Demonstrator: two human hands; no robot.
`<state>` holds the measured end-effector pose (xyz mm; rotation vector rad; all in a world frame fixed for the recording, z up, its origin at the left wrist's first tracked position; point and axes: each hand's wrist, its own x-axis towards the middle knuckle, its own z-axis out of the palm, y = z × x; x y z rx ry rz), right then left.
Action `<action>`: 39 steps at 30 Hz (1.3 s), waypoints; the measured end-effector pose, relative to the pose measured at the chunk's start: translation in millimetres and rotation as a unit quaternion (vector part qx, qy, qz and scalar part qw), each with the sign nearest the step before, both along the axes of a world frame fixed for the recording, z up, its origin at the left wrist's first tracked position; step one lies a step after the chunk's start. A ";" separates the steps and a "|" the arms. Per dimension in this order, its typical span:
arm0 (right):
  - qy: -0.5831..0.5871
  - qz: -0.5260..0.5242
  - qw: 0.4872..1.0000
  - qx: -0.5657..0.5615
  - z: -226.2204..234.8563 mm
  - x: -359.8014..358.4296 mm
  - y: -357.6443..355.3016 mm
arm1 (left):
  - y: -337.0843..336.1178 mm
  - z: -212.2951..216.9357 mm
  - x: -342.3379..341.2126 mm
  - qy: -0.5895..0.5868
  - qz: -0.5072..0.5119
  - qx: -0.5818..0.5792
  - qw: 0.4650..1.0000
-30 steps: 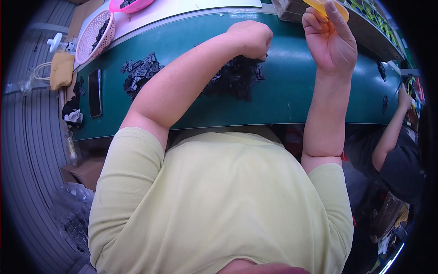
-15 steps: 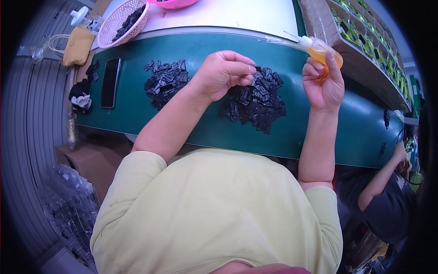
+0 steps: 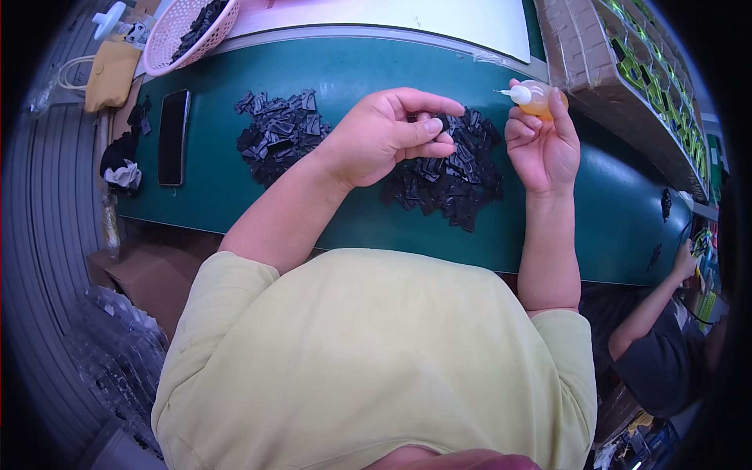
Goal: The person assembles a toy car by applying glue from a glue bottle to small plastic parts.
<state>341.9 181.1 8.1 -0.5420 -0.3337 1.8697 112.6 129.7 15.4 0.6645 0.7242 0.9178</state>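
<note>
My left hand [image 3: 384,139] hovers over the near part of a pile of small flat black plastic pieces [image 3: 462,184]. Its thumb presses toward the curled fingers, and the index finger stretches out above. A dark bit at the thumb tip looks like one black piece, though its outline merges with the pile behind. In my right hand [image 3: 544,153] is a clear squeeze bottle [image 3: 539,95] of orange liquid, gripped with fingers wrapped round it. Its white cap and thin needle tip point left, toward my left hand. A second pile of black pieces [image 3: 278,133] lies left of my left forearm.
A black phone [image 3: 173,137] lies on the green table [image 3: 360,223]. Behind are a pink basket [image 3: 168,39] of black pieces and a white board [image 3: 392,17]. A yellow pouch [image 3: 112,77] sits far left; a carton of green-black items [image 3: 580,47] stands right. A co-worker's arm [image 3: 646,313] reaches in.
My left index finger has lifted off the thumb and straightened. The bottle has turned in my right hand, so its tip points left and lower. The whole view has shifted slightly.
</note>
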 end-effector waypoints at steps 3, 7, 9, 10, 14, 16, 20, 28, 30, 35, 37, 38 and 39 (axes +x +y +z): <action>-0.015 0.007 1.000 -0.003 -0.8 -1.7 -2.3 | -1.3 -1.2 0.9 -0.014 0.022 -0.002 1.000; -0.005 0.017 1.000 0.021 0.3 -1.7 -6.9 | -1.4 -8.4 -1.9 -0.053 0.043 0.004 0.998; -0.013 0.013 0.999 0.039 3.2 -1.2 -10.2 | -0.9 -5.4 -0.2 -0.006 0.080 -0.017 0.997; -0.028 0.002 0.997 0.069 5.4 -0.9 -12.0 | -0.8 -3.6 0.6 -0.005 0.083 -0.019 0.996; -0.083 -0.045 0.985 0.145 12.1 -0.1 -20.0 | -0.7 -1.8 -0.1 -0.036 0.049 -0.041 0.997; -0.091 -0.051 0.982 0.159 10.8 1.2 -22.1 | -0.6 -4.6 -1.0 -0.043 0.021 -0.042 0.998; -0.103 -0.051 0.975 0.190 11.2 0.6 -24.8 | 0.5 -8.1 -1.0 0.036 0.059 0.020 0.997; -0.206 -0.074 0.937 0.273 11.7 -2.1 -34.0 | -1.9 -3.2 3.6 0.021 0.066 -0.035 0.997; -0.239 -0.111 0.917 0.301 12.8 -5.3 -37.6 | -1.1 -3.8 5.1 0.071 0.088 -0.039 0.993; -0.294 -0.147 0.884 0.332 16.7 -15.3 -47.8 | -1.2 -4.9 3.9 0.119 0.074 -0.013 0.990; -0.334 -0.160 0.863 0.345 14.8 -17.1 -50.5 | -2.3 -6.3 4.4 0.084 0.071 -0.044 0.993; -0.335 -0.159 0.863 0.342 14.0 -17.6 -51.2 | -2.9 -7.8 4.5 0.075 0.062 -0.048 0.994; -0.344 -0.159 0.856 0.353 13.4 -17.9 -51.6 | -3.7 -9.1 4.8 0.065 0.054 -0.052 0.995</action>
